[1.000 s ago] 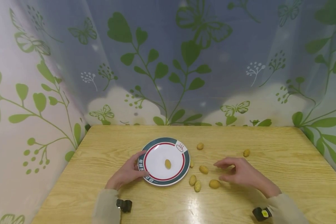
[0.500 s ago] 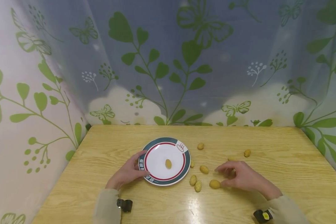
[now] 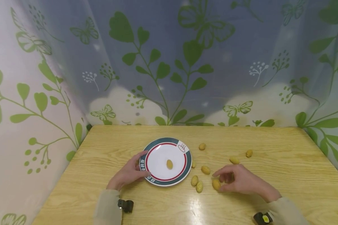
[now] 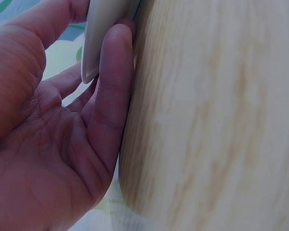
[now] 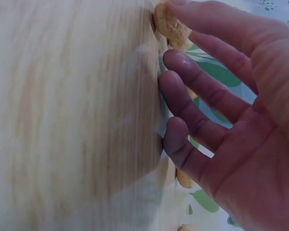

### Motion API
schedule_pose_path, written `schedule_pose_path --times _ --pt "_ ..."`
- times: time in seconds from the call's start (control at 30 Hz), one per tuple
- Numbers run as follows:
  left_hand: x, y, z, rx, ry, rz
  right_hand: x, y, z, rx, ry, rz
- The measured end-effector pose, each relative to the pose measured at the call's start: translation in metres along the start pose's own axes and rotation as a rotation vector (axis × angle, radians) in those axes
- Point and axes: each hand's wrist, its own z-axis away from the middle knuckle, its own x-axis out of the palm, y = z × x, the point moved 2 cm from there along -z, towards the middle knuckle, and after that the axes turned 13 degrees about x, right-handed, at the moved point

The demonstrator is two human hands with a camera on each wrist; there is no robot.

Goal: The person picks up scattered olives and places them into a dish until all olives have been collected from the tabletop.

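Observation:
My left hand (image 3: 128, 172) holds the left rim of a white plate (image 3: 159, 156) with a dark teal border and a red ring. Its thumb lies over the rim, and in the left wrist view the fingers (image 4: 116, 72) reach beneath the plate. One small yellow-brown oval piece (image 3: 169, 164) lies on the plate. Right of it, my right hand (image 3: 240, 179) has thumb and index finger around another rough-skinned oval piece (image 3: 216, 184) on the table. In the right wrist view this piece (image 5: 169, 24) sits at the thumb, the other fingers loosely bent beside the tabletop.
More such pieces lie on the wooden table (image 3: 115, 137): a pair (image 3: 197, 183) near the plate, one (image 3: 205, 169) beside the right fingertips, one (image 3: 193, 164) at the plate's right rim, and others (image 3: 234, 160) farther back. A leaf-patterned curtain (image 3: 169, 62) hangs behind.
My right hand has moved slightly toward me and left, closing its thumb and index finger around the piece, which has turned. A piece behind the hand is now visible. Left hand and plate stay put.

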Motion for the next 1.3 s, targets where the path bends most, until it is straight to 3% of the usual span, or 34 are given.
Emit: schedule_pose_path --times 0.2,0.67,0.97,1.3 --pt "0.0011 -0.0016 -0.0024 -0.014 0.008 -0.01 0.0025 -0.0008 0.0003 -0.025 -0.003 -0.001" --pt "0.0003 -0.0034 -0.0017 -0.009 0.008 -0.011 0.0048 -0.0002 0.0005 0.005 0.001 0.008" --pt "0.0006 -0.003 -0.001 -0.012 -0.004 0.027 0.0045 -0.0016 0.0036 -0.005 0.016 0.017" --pt "-0.0004 0.0006 0.0004 0.008 0.001 -0.006 0.0017 -0.0026 0.0058 0.0 0.117 0.041"
